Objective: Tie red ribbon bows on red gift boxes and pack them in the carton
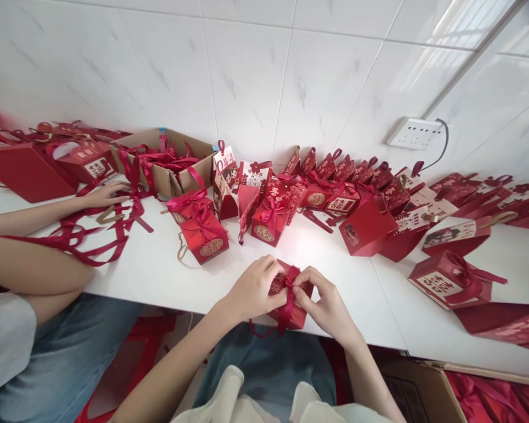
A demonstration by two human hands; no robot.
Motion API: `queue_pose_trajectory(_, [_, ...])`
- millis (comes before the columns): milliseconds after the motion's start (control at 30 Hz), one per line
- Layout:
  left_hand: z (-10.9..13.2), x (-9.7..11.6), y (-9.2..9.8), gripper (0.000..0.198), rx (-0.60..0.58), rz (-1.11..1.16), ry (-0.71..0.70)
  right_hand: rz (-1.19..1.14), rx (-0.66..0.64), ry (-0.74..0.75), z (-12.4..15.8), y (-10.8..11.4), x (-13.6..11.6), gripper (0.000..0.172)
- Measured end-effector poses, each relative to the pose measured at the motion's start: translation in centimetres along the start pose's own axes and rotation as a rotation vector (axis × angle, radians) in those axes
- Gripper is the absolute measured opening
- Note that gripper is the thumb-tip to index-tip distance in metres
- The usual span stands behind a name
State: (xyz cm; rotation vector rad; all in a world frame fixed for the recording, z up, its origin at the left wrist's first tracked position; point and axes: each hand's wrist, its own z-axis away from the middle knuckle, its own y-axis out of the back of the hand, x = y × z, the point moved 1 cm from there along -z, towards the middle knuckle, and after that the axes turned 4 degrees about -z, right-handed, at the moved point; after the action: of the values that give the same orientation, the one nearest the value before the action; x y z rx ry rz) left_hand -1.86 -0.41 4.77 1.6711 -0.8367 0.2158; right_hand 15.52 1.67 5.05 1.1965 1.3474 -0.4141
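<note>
A: Grip check. Our left hand and right hand each pinch the red ribbon between thumb and forefinger. The fingertips nearly meet at the knot on top of the small red gift box.

B: Where's the box?

A: At the near edge of the white table, straight in front of us. One ribbon tail hangs below it, past the edge.

B: For the knot, we'd judge: pull both ends evenly and sideways. Pin the crossing on the middle of the lid. Don't let the box slide off the edge.

A: Agreed. We should also match the loop sizes to the bowed boxes just behind.

B: Surroundings?

A: On our left another person's hand rests on a tangle of loose ribbons. Behind that, by the wall, an open cardboard carton holds more ribbon. A row of red boxes with raised flaps runs along the tiled wall to the right, up to a wall socket.
</note>
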Motion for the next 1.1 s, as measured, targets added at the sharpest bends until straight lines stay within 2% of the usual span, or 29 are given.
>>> queue_pose_trajectory(133, [-0.1, 0.3, -0.1, 0.004, -0.006, -0.085, 0.055, 0.046, -0.024, 0.047, 0.0, -0.2, -0.5, 0.010])
queue_pose_trajectory(267, [-0.4, 0.3, -0.4, 0.006, 0.060, -0.091, 0.181, 0.163, -0.061, 0.128, 0.0, -0.1, -1.1, 0.014])
queue_pose_trajectory(367, [-0.6, 0.3, -0.4, 0.007, 0.143, -0.006, 0.246, 0.271, -0.060, 0.141, 0.0, -0.4, -0.9, 0.011])
queue_pose_trajectory(467, [-0.9, 0.3, -0.3, 0.005, 0.181, 0.097, 0.267, 0.338, -0.002, 0.129, 0.0, -1.0, -0.4, 0.013])
queue_pose_trajectory(567, [-1.2, 0.4, -0.5, 0.007, 0.192, 0.212, 0.266, 0.346, 0.039, 0.123, 0.0, -1.5, -0.2, 0.011])
queue_pose_trajectory(767, [-1.2, 0.3, -0.7, 0.008, 0.179, 0.574, 0.343, 0.305, 0.039, 0.123, 0.2, -1.2, -0.7, 0.011])
queue_pose_trajectory(933, [-0.8, 0.0, -0.3, 0.006, 0.128, 0.565, 0.329, 0.379, 0.101, 0.152, -0.1, -1.6, -0.2, 0.006])
queue_pose_trajectory(1100, [-0.6, -0.6, -0.2, 0.003, 0.277, 0.594, 0.429, 0.365, 0.097, 0.157, -0.4, -1.8, -0.1, 0.008])
